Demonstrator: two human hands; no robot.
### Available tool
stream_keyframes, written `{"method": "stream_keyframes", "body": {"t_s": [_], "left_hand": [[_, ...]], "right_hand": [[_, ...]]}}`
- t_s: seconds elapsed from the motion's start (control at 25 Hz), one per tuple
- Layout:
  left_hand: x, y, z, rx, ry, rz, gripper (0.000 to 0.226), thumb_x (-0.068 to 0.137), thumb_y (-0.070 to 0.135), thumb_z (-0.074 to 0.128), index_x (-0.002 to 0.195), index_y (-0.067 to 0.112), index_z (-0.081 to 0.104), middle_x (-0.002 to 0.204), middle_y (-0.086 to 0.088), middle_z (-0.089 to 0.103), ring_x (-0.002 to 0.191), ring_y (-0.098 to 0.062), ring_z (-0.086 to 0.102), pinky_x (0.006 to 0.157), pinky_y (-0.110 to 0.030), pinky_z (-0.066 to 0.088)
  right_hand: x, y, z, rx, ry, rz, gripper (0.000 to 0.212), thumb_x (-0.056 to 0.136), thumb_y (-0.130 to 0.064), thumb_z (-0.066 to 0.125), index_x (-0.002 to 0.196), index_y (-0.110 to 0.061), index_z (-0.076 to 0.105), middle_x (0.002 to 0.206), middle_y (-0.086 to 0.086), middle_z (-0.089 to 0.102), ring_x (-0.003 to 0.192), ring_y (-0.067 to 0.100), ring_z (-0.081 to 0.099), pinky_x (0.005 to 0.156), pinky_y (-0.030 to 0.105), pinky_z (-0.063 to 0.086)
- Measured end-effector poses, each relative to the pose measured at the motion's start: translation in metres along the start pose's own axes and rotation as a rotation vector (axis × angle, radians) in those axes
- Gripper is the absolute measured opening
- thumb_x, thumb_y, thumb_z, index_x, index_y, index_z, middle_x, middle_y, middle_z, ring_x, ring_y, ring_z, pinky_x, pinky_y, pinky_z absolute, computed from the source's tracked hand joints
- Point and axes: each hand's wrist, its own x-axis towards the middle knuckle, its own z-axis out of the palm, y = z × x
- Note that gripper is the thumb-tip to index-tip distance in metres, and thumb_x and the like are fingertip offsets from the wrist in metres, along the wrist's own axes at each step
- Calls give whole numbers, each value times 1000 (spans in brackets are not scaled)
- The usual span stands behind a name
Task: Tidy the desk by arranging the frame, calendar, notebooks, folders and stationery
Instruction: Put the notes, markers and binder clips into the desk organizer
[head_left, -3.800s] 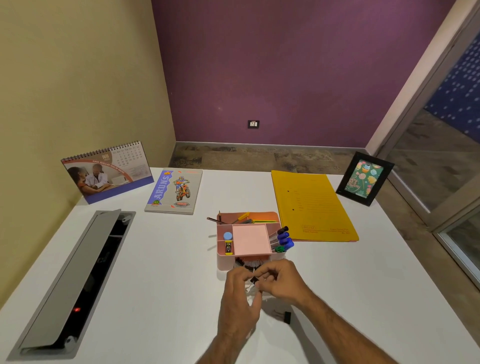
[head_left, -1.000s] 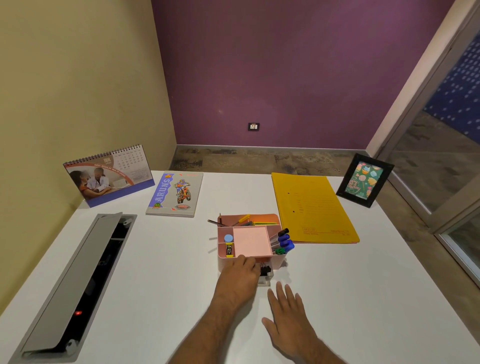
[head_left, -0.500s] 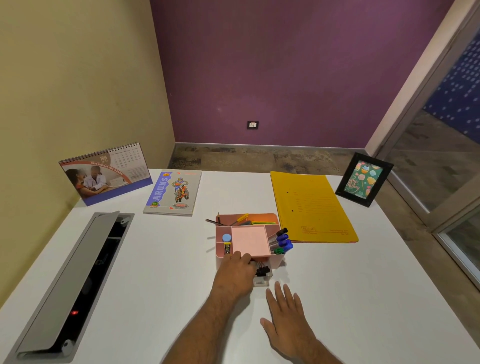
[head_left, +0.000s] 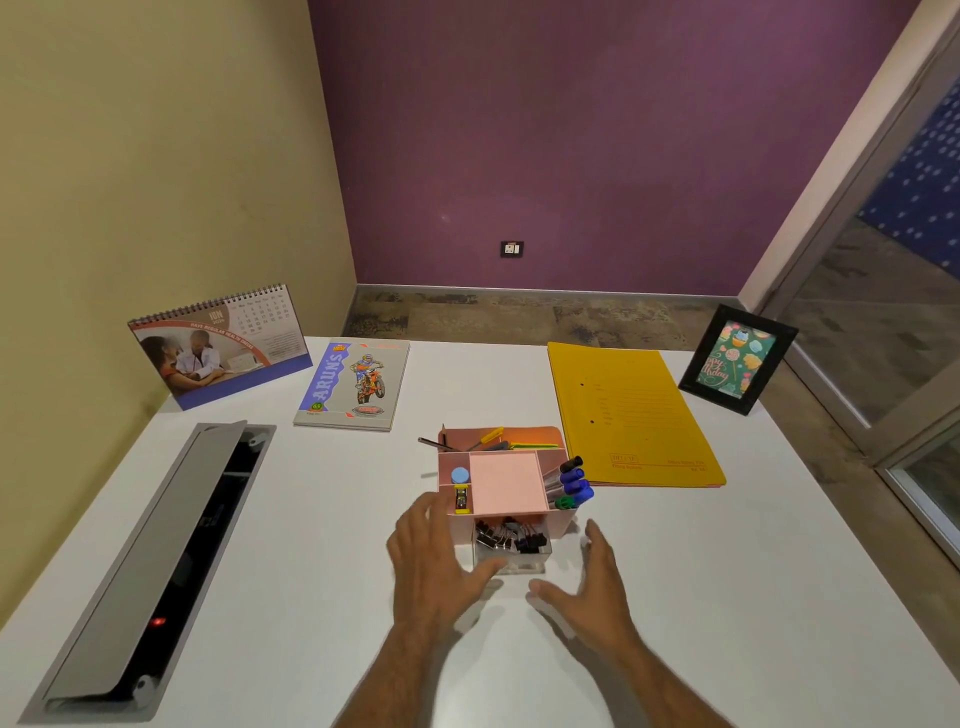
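Note:
A pink desk organiser (head_left: 563, 517) stands mid-table with a pink sticky pad (head_left: 506, 483), markers (head_left: 571, 483) and pencils in it. Its clear front drawer (head_left: 511, 564) is pulled out and holds several black binder clips (head_left: 511, 535). My left hand (head_left: 434, 566) is open at the organiser's left front corner, thumb near the drawer. Just right of the drawer my right hand (head_left: 592, 587) is spread open, holding nothing. A desk calendar (head_left: 218, 348), a notebook (head_left: 353, 384), a yellow folder (head_left: 628, 415) and a black photo frame (head_left: 737, 358) sit along the back.
A grey cable hatch (head_left: 150, 561) with its lid raised runs along the left side of the white table (head_left: 311, 519). The table's right edge drops to the floor beside a glass door (head_left: 904, 364). A yellow wall borders the left.
My left hand has come off the drawer front and opened beside the organiser. My right hand has lifted from the table and moved up to the drawer's right side.

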Motion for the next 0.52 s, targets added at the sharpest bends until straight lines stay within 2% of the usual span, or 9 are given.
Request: {"method": "stream_keyframes", "body": {"t_s": [0.08, 0.2, 0.28, 0.36, 0.44, 0.52], "left_hand": [[-3, -12, 2, -155, -43, -172, 117, 52, 72, 80, 147, 25, 28, 151, -1, 31, 135, -24, 32, 109, -49, 35], [-3, -23, 5, -267, -161, -247, 127, 53, 64, 85, 153, 26, 16, 158, 0, 25, 142, -23, 26, 113, -47, 33], [0, -23, 8, -325, -194, -248, 119, 60, 54, 87, 153, 25, 18, 157, 0, 29, 141, -22, 30, 113, -44, 35], [3, -20, 11, -399, -184, -243, 105, 65, 46, 87, 150, 28, 27, 152, 3, 38, 136, -19, 39, 109, -43, 42], [7, -16, 15, -438, -140, -264, 90, 69, 40, 86, 143, 29, 36, 144, 5, 47, 128, -16, 48, 103, -38, 48], [10, -12, 15, -462, -84, -318, 75, 74, 34, 84, 136, 29, 43, 135, 7, 56, 117, -14, 56, 95, -33, 51]], "right_hand": [[11, -10, -5, 84, -7, 15, 127, 57, -45, 90, 153, -25, 8, 162, 2, 17, 146, 24, 24, 116, 46, 31], [21, -18, -8, 110, -26, -38, 120, 58, -39, 91, 150, -28, 16, 155, 0, 34, 141, 22, 34, 112, 41, 36], [22, -23, -8, 111, -31, -72, 107, 60, -33, 91, 145, -26, 26, 143, -3, 49, 132, 18, 45, 103, 31, 40], [22, -26, -7, 130, 1, -69, 96, 62, -29, 90, 139, -24, 33, 131, -7, 55, 123, 15, 51, 96, 25, 39], [23, -28, -5, 178, 53, -37, 89, 65, -24, 89, 137, -22, 37, 124, -9, 55, 120, 16, 53, 95, 27, 42], [26, -34, -3, 208, 95, 1, 81, 70, -22, 86, 135, -19, 39, 127, -4, 56, 121, 21, 54, 99, 34, 46]]}}
